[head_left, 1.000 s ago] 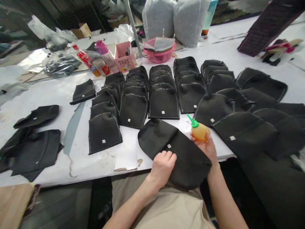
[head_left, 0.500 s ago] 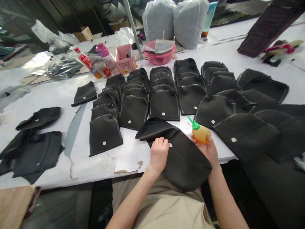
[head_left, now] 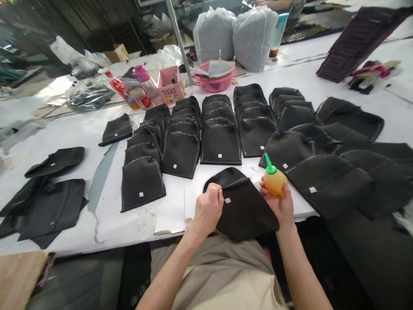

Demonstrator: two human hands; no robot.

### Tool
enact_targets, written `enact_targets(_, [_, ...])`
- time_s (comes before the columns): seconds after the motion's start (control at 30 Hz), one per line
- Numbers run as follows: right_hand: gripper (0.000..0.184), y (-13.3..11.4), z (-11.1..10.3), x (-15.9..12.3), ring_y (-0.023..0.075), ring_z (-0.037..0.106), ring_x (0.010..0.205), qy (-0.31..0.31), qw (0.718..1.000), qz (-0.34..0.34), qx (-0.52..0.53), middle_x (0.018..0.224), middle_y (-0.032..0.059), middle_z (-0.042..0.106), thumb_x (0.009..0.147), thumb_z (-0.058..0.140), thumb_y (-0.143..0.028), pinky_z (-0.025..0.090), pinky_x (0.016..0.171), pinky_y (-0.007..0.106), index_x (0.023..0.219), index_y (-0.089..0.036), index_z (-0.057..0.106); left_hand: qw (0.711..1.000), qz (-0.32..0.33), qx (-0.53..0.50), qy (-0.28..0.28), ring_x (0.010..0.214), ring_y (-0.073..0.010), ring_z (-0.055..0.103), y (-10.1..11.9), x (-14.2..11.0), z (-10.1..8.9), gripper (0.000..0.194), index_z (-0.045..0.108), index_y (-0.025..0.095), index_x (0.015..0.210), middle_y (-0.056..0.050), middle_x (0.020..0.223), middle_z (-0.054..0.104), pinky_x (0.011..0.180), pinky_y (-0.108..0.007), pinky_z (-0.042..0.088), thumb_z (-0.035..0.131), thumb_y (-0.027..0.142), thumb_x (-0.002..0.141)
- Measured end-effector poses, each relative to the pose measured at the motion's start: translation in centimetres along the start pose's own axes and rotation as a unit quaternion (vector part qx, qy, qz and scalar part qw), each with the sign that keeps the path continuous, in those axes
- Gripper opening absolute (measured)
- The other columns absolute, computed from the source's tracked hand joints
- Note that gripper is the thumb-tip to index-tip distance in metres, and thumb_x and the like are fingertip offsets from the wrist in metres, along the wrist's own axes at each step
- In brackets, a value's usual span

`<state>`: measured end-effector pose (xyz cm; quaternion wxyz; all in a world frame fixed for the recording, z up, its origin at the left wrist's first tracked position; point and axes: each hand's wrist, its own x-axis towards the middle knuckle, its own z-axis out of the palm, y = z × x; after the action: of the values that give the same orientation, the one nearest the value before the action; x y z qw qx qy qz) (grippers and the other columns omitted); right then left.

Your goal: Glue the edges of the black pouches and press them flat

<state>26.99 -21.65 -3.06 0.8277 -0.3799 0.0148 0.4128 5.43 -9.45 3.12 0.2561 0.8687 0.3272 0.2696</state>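
My left hand (head_left: 209,207) is closed on the left edge of a black fabric piece (head_left: 247,206), which has a small white tag near its middle. This piece hangs partly over the table's front edge, above my lap. My right hand (head_left: 280,202) grips a small squeeze bottle (head_left: 274,181) with amber contents and a green nozzle that points up. The bottle is upright beside the right side of the black piece. Just beyond both hands lie overlapping rows of similar black pieces (head_left: 220,144), many with white tags.
More black pieces (head_left: 53,211) lie at the left. Toward the back stand a red-capped bottle (head_left: 120,88), a pink box (head_left: 171,86), a pink basin (head_left: 215,84) and two stuffed grey bags (head_left: 214,36). A metal pole (head_left: 179,38) rises behind the box. Part of another person (head_left: 274,4) shows at the top.
The black piece has been turned and drawn together, its folded far end now more compact. My left hand moved slightly left. The squeeze bottle is now held more upright in my right hand.
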Motion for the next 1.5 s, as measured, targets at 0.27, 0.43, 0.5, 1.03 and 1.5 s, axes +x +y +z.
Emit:
enact_targets(0.27, [0.048,0.1,0.2,0.3,0.0216,0.070,0.084,-0.007,1.000,-0.009,0.021,0.103,0.0062,0.073,0.069,0.091,-0.044,0.055,0.055,0.026,0.108,-0.025,0.070,0.873,-0.190,-0.422,-0.154,0.064,-0.0116,0.060,-0.8,4.4,-7.9,0.059,0.059,0.019,0.118,0.003,0.078,0.061,0.056,-0.021,0.046,0.083,0.052,0.075])
enact_targets(0.43, [0.052,0.0,0.2,0.4,0.0218,0.070,0.084,-0.013,1.000,-0.017,0.006,0.105,0.0087,0.072,0.068,0.091,-0.044,0.054,0.054,0.026,0.109,-0.022,0.070,0.912,-0.192,-0.300,-0.205,0.067,-0.0138,0.062,-8.8,6.6,-3.2,0.047,0.067,0.016,0.098,0.002,0.073,0.064,0.060,-0.023,0.047,0.085,0.048,0.069])
enact_targets(0.5, [0.051,0.0,0.1,0.4,0.0223,0.070,0.085,-0.015,1.000,-0.018,-0.002,0.107,0.0089,0.072,0.068,0.091,-0.044,0.054,0.054,0.026,0.108,-0.023,0.069,0.930,-0.168,-0.248,-0.214,0.071,-0.0150,0.063,-10.9,7.0,-1.7,0.039,0.068,0.016,0.093,0.001,0.075,0.067,0.065,-0.025,0.048,0.083,0.044,0.073])
enact_targets(1.03, [0.044,0.5,1.2,-0.1,0.0207,0.074,0.078,-0.008,0.997,-0.016,-0.072,0.100,0.0018,0.076,0.065,0.093,-0.041,0.058,0.053,0.025,0.100,-0.025,0.073,0.988,0.049,0.091,-0.115,0.122,-0.0265,0.060,-5.6,2.1,-2.7,0.022,0.066,0.015,0.117,-0.014,0.125,0.064,0.103,-0.040,0.049,0.065,0.026,0.097])
enact_targets(1.5, [0.040,2.6,5.4,-2.7,0.0224,0.071,0.098,-0.099,0.982,0.029,-0.156,0.113,0.0031,0.076,0.076,0.085,-0.048,0.064,0.079,0.033,0.108,-0.027,0.075,0.882,-0.230,-0.335,-0.239,0.071,-0.0149,0.064,2.5,-9.0,-1.6,0.025,0.071,0.014,0.101,-0.006,0.087,0.070,0.064,-0.026,0.050,0.067,0.039,0.095])
